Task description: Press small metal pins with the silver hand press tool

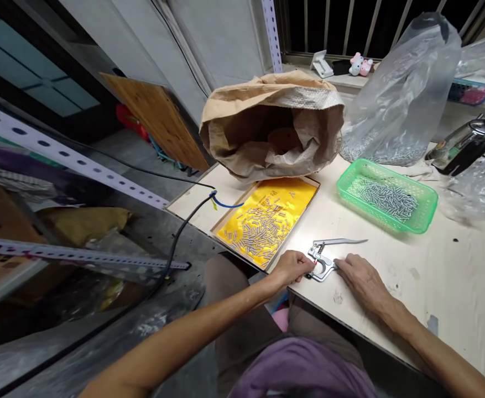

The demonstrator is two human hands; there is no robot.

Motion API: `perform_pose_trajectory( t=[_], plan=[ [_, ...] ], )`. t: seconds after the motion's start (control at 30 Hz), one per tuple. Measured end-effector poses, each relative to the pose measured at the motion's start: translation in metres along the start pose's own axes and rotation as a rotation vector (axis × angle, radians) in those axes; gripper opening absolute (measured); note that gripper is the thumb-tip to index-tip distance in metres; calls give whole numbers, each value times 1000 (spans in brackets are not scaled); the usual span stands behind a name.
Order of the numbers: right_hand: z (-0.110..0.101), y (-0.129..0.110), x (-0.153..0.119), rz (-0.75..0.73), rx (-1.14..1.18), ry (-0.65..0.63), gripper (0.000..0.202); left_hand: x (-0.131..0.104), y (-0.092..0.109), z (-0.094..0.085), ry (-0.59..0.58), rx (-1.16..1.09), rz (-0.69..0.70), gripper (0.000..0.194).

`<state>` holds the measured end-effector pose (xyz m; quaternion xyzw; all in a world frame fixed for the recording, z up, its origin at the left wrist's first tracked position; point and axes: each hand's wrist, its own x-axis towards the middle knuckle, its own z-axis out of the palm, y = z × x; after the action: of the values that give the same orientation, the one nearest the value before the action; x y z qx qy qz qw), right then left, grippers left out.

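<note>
A silver hand press tool (324, 267) like pliers lies at the table's front edge, its long lever (342, 241) raised apart from the body and a coil spring near the pivot. My left hand (291, 267) is closed in a pinch at the tool's jaw. Something small and reddish shows by its fingertips, too small to name. My right hand (360, 278) rests on the table, its fingers closed on the right end of the tool's body. Left of the tool, a shallow tray (221, 224) lined with yellow cloth holds many small metal pins (261, 231).
A green plastic basket (432, 213) holds more small metal pieces. Behind stand an open brown paper sack (225, 110) and a clear plastic bag (408, 83) of metal pieces. A kettle (468, 143) is far right. A black cable (175, 243) crosses the left table edge.
</note>
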<state>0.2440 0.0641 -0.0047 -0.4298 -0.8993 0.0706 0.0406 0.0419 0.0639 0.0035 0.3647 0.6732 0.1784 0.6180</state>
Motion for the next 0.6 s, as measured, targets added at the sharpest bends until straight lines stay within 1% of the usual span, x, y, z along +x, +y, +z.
perform_pose_trajectory(
  t=[0.2, 0.4, 0.5, 0.6],
  plan=[
    [1, 0, 0, 7, -20, -36, 14, 1, 0, 2, -2, 46, -44, 16],
    [6, 0, -1, 13, -52, -21, 13, -1, 8, 0, -10, 163, -65, 16],
    [6, -1, -1, 9, -87, -18, 11, 2, 10, -4, -60, 272, -57, 15],
    [6, -1, -1, 3, -106, -22, 13, 7, 6, -9, -134, 314, -70, 15]
  ],
)
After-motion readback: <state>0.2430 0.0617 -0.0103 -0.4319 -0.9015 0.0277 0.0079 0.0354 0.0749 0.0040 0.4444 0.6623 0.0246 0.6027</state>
